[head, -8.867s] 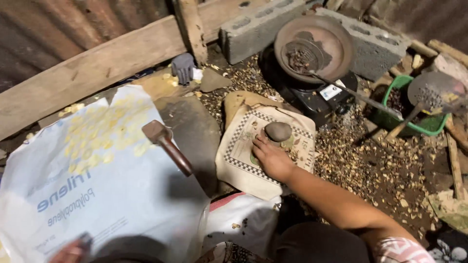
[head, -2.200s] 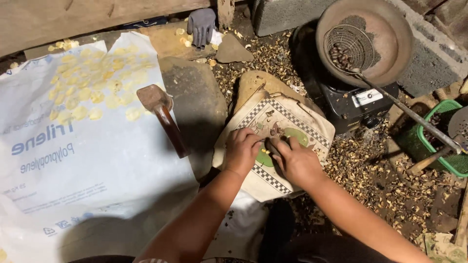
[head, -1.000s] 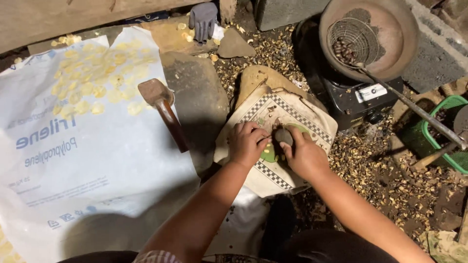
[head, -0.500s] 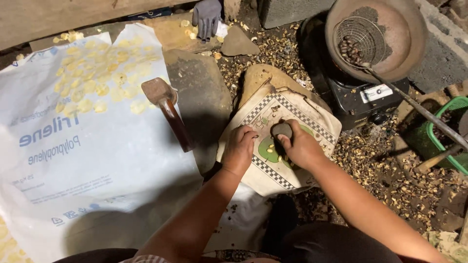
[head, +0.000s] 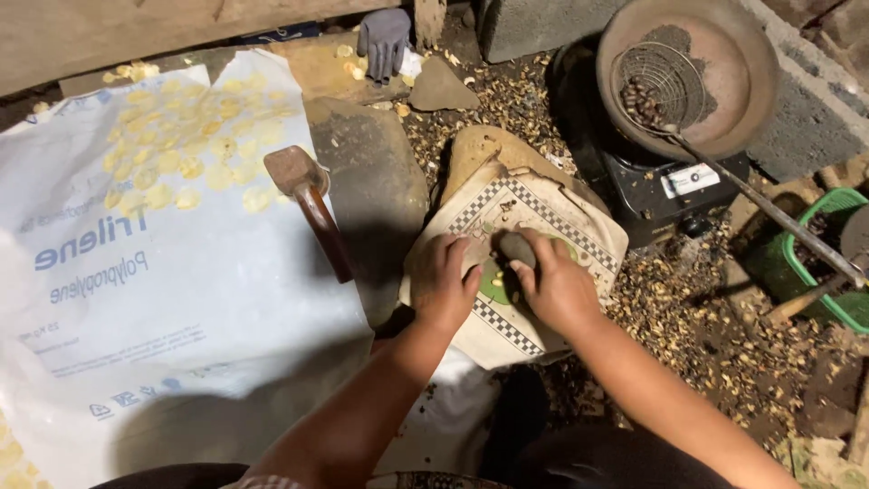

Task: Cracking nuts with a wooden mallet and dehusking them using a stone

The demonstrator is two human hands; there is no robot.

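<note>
In the head view, a grey stone (head: 518, 248) is gripped by the right hand (head: 554, 288), fingers curled over it, and is held down on a checkered cloth (head: 543, 213) draped over a block on the floor. The left hand (head: 446, 282) is laid beside it on the cloth, fingers loosely bent and pressed to the fabric, with nothing held; its fingertips are just beside a green patch (head: 493, 282) on the cloth. A hammer (head: 312, 206) is seen lying to the left, on the edge of a white sack (head: 136, 299) strewn with pale yellow flakes (head: 186, 136). Behind the cloth, a pan (head: 692, 72) with a wire strainer (head: 661, 86) is set on a black stove (head: 674, 186). A grey glove (head: 384, 38) is seen near the top. Husks (head: 715, 317) are scattered over the floor at the right.
</note>
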